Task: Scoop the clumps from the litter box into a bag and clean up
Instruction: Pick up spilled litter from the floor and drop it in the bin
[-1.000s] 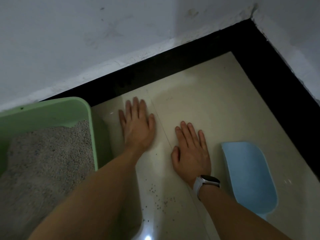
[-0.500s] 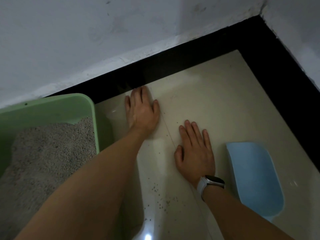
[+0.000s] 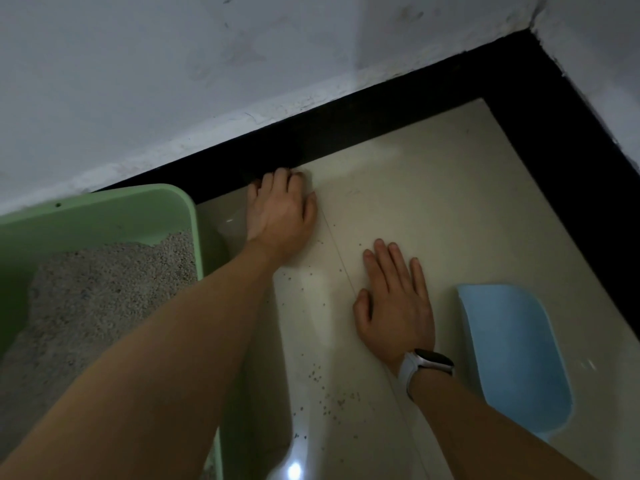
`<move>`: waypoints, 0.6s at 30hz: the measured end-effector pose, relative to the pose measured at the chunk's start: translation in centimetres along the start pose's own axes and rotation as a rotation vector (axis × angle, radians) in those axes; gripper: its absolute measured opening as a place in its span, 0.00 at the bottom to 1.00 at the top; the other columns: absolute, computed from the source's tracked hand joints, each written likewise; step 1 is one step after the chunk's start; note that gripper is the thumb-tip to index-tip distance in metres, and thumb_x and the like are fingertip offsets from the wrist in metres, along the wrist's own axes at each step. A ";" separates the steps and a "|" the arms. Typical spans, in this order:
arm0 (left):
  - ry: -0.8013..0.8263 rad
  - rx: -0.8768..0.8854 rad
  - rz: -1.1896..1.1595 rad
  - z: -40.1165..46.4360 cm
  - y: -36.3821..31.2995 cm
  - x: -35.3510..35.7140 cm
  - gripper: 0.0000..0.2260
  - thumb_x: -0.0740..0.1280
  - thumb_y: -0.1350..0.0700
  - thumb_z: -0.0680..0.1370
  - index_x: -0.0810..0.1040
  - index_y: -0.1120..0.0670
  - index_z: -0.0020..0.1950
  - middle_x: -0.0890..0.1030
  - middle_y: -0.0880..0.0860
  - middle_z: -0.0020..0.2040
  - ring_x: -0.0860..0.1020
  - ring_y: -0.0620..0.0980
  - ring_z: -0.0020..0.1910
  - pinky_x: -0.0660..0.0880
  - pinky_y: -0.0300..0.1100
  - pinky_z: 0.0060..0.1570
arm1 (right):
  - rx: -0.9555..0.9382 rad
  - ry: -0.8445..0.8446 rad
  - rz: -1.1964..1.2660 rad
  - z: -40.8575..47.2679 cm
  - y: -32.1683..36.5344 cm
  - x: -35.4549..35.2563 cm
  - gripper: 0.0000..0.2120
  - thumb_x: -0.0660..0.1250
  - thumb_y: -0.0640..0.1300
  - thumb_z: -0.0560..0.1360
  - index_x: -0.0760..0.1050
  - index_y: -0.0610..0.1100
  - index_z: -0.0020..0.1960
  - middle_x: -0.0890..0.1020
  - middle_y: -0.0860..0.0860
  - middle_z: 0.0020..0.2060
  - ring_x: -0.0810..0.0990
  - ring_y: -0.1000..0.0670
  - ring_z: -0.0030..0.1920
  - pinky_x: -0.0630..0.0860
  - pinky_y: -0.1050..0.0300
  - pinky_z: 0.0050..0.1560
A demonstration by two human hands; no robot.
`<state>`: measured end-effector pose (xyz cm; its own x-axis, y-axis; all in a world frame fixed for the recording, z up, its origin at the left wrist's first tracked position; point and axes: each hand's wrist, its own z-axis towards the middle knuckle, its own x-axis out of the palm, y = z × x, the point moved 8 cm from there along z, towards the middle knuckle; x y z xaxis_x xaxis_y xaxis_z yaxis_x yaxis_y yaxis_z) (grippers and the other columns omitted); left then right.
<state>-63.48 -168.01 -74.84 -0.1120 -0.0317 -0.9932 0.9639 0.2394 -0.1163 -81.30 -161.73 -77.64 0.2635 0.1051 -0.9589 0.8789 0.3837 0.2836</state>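
A green litter box filled with grey litter stands at the left. My left hand lies palm down on the cream floor tile just right of the box, its fingertips reaching the black border strip. My right hand rests flat on the tile nearer to me, fingers straight, a white watch on its wrist. A light blue scoop lies on the floor just right of my right hand. Loose litter grains are scattered on the tile between my arms. No bag is in view.
A white wall runs along the back and meets a second wall at the right corner. A black border strip edges the floor along both walls.
My left hand has slid forward across the tile from beside the right hand to the black border. The right hand has stayed flat in place.
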 end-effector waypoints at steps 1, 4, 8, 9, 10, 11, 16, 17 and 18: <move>-0.023 -0.013 -0.037 -0.8 -0.2 -0.1 0.18 0.54 0.49 0.80 0.70 0.57 0.64 0.72 0.57 0.60 0.69 0.55 0.60 0.60 0.49 0.62 | 0.002 0.000 0.001 0.0 0.0 0.0 0.27 0.53 0.47 0.71 0.66 0.40 0.69 0.67 0.44 0.70 0.61 0.48 0.71 0.49 0.50 0.72; -0.114 -0.050 -0.206 -3.4 -0.9 -0.3 0.18 0.53 0.51 0.76 0.76 0.59 0.56 0.76 0.58 0.51 0.73 0.56 0.52 0.64 0.47 0.54 | 0.004 -0.003 0.002 0.0 0.0 -0.1 0.27 0.52 0.47 0.71 0.67 0.40 0.68 0.68 0.44 0.69 0.60 0.48 0.71 0.49 0.50 0.72; -0.168 -0.057 -0.354 -3.9 -1.1 -0.1 0.12 0.59 0.61 0.75 0.78 0.62 0.53 0.75 0.60 0.49 0.73 0.58 0.48 0.67 0.43 0.49 | 0.006 -0.004 -0.004 0.0 -0.1 -0.1 0.27 0.52 0.47 0.71 0.67 0.40 0.68 0.68 0.44 0.69 0.60 0.48 0.71 0.49 0.50 0.72; -0.156 -0.120 -0.461 -3.4 -0.4 0.1 0.10 0.61 0.65 0.74 0.78 0.61 0.53 0.74 0.59 0.50 0.73 0.55 0.49 0.68 0.42 0.48 | 0.007 -0.003 -0.005 0.0 -0.1 0.0 0.27 0.52 0.47 0.71 0.67 0.40 0.68 0.68 0.44 0.69 0.60 0.48 0.71 0.50 0.49 0.72; -0.155 -0.217 -0.609 -2.8 0.3 0.2 0.09 0.61 0.66 0.75 0.77 0.60 0.52 0.73 0.56 0.50 0.72 0.50 0.49 0.67 0.41 0.48 | 0.006 -0.001 -0.009 0.0 -0.1 0.0 0.27 0.53 0.47 0.71 0.67 0.40 0.68 0.68 0.44 0.69 0.61 0.48 0.70 0.50 0.49 0.72; -0.135 -0.295 -0.732 -2.4 0.9 0.5 0.08 0.61 0.66 0.75 0.76 0.58 0.51 0.72 0.53 0.50 0.71 0.46 0.48 0.67 0.40 0.48 | 0.003 0.003 -0.013 0.0 0.0 0.0 0.27 0.53 0.47 0.71 0.67 0.40 0.68 0.68 0.44 0.69 0.62 0.47 0.70 0.51 0.48 0.71; -0.135 -0.207 -0.418 -0.2 1.3 -0.1 0.14 0.60 0.61 0.78 0.73 0.62 0.62 0.70 0.61 0.62 0.68 0.58 0.61 0.66 0.51 0.63 | -0.002 0.011 -0.007 0.0 -0.1 0.1 0.27 0.53 0.47 0.71 0.67 0.40 0.68 0.68 0.44 0.69 0.64 0.46 0.70 0.52 0.48 0.71; -0.102 -0.167 -0.357 0.2 0.9 0.1 0.16 0.59 0.57 0.79 0.72 0.60 0.65 0.69 0.60 0.64 0.67 0.58 0.63 0.63 0.52 0.66 | -0.004 0.010 -0.003 0.0 0.0 0.1 0.27 0.53 0.47 0.71 0.67 0.40 0.68 0.68 0.44 0.69 0.64 0.46 0.70 0.51 0.48 0.71; -0.057 -0.113 -0.302 0.2 0.4 0.5 0.19 0.57 0.53 0.79 0.69 0.58 0.68 0.68 0.59 0.67 0.64 0.57 0.66 0.59 0.51 0.68 | -0.005 0.008 0.003 0.0 0.0 0.1 0.27 0.53 0.47 0.71 0.67 0.40 0.68 0.68 0.44 0.69 0.64 0.46 0.70 0.51 0.49 0.71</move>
<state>-63.05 -168.16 -75.39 -0.3717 -0.1707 -0.9125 0.8562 0.3170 -0.4080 -81.29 -161.74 -77.70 0.2630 0.1139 -0.9581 0.8759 0.3881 0.2866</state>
